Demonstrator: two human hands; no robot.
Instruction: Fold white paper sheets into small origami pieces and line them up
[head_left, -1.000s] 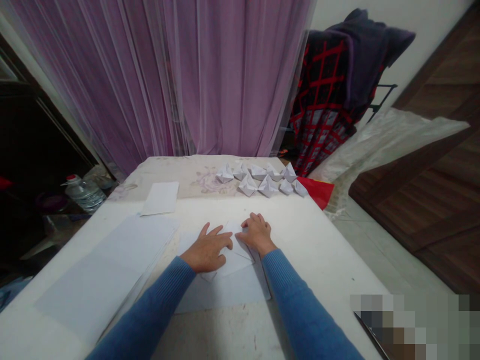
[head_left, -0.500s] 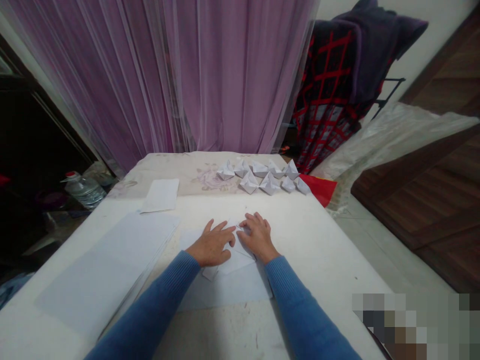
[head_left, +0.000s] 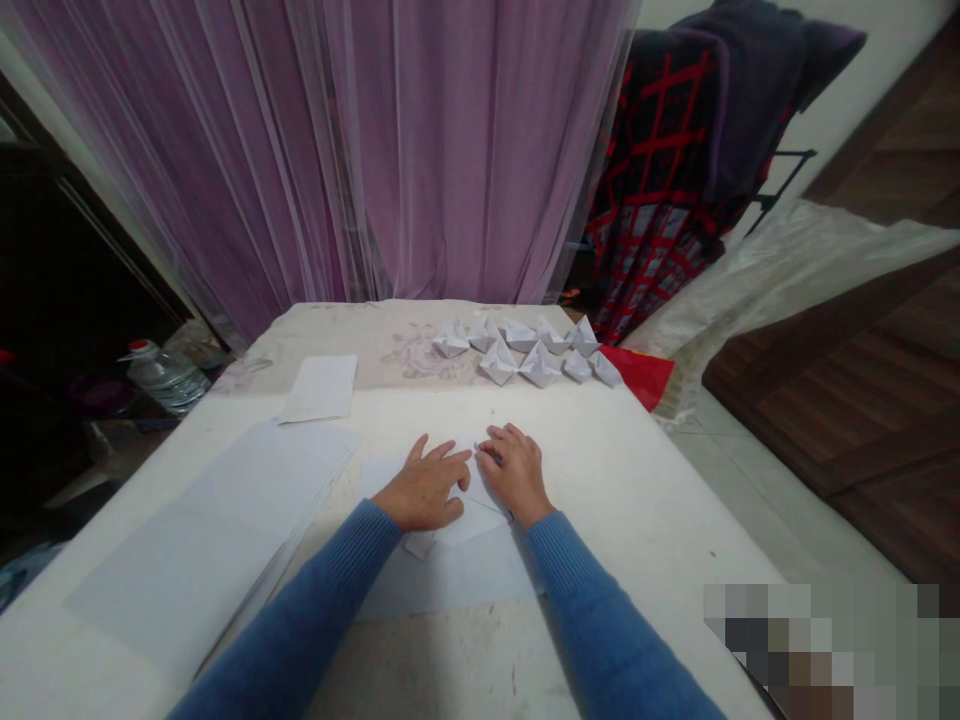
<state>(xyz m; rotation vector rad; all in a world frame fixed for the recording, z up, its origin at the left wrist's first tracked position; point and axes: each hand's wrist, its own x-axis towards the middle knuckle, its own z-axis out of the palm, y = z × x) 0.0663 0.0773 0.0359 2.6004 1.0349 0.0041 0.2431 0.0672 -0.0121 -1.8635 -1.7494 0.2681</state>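
A partly folded white paper [head_left: 469, 520] lies on a flat white sheet [head_left: 450, 582] in the middle of the table. My left hand [head_left: 429, 488] rests on its left side, palm down with the fingers spread. At its upper right, my right hand [head_left: 516, 470] has its thumb and index finger pressed together near the paper's edge; whether they pinch it is too small to tell. Several folded white paper boats [head_left: 540, 366] stand in two rows behind my hands.
On the left lie a stack of large white sheets [head_left: 217, 540] and a smaller folded paper [head_left: 321, 388]. A red item [head_left: 641, 376] is at the right table edge. Beyond the table are a purple curtain [head_left: 465, 150] and a plastic bottle [head_left: 166, 376].
My right thumb and index finger have drawn closer together at the paper's upper edge. My left hand has hardly moved.
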